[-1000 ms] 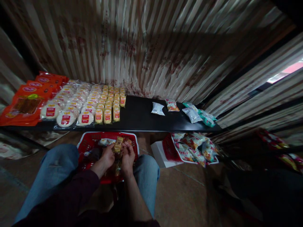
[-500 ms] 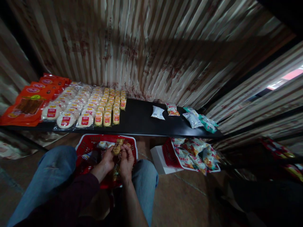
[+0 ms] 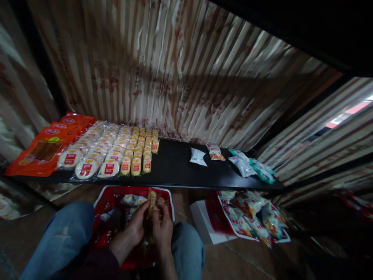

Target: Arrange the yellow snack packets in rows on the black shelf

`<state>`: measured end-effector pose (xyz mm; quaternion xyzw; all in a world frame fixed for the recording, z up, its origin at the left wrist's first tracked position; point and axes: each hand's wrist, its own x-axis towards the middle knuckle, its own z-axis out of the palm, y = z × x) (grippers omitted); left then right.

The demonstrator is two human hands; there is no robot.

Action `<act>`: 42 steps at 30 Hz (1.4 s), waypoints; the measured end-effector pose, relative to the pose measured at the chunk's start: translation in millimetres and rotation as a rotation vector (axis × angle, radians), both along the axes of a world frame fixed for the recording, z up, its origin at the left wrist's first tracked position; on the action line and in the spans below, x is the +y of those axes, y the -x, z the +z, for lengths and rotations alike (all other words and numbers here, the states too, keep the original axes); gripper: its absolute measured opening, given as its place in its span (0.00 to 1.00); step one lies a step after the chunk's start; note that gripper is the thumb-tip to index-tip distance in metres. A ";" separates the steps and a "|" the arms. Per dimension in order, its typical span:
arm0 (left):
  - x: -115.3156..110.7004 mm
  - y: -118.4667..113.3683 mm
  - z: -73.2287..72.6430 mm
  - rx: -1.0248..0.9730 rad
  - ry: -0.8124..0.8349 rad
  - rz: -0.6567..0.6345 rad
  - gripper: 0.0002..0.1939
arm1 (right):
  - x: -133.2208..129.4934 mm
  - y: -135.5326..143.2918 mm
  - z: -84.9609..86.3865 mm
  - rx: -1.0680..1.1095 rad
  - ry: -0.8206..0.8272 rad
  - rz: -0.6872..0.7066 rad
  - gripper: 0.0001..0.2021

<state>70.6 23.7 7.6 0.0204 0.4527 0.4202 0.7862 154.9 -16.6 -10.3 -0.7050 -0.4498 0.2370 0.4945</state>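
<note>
Over a red basket (image 3: 171, 206) between the knees, my left hand (image 3: 136, 225) and my right hand (image 3: 163, 227) are close together, both closed on a small yellow wrapped snack (image 3: 152, 200). Other packets lie in the basket below. On the black shelf (image 3: 175, 169), rows of yellow wrapped snacks (image 3: 136, 165) stand beside rows of round white packaged cakes (image 3: 109, 168). Orange bags (image 3: 43, 149) lie at the shelf's left end.
A white packet (image 3: 198, 156), a red-and-white packet (image 3: 215, 151) and green packets (image 3: 263, 170) lie on the shelf's right part. Below stands a second red basket (image 3: 214, 214) full of snack bags, by a white box (image 3: 201, 223). Striped curtain behind.
The view has shifted, so shelf and baskets appear lower. Both hands stay together over the basket, and the yellow snack between them now points more upright.
</note>
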 end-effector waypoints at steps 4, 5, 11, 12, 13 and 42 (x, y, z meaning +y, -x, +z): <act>-1.0 -2.4 -1.1 0.134 -0.131 0.021 0.11 | 0.3 1.0 2.7 0.105 0.013 0.022 0.20; -0.8 -2.6 1.3 0.186 -0.158 0.003 0.13 | 0.9 1.6 3.0 0.154 0.015 0.033 0.21; 2.0 1.3 21.0 0.437 -0.297 -0.077 0.19 | 4.8 3.8 4.8 0.414 -0.018 0.081 0.21; 2.1 2.5 23.7 0.456 -0.316 -0.080 0.18 | 5.6 3.4 6.3 0.413 -0.027 0.072 0.21; 1.9 3.7 26.2 0.466 -0.339 -0.082 0.16 | 6.5 2.8 8.3 0.406 -0.034 0.060 0.20; 48.3 -20.0 64.0 0.572 -0.782 -0.096 0.16 | 93.0 -33.8 42.2 0.434 -0.158 -0.023 0.17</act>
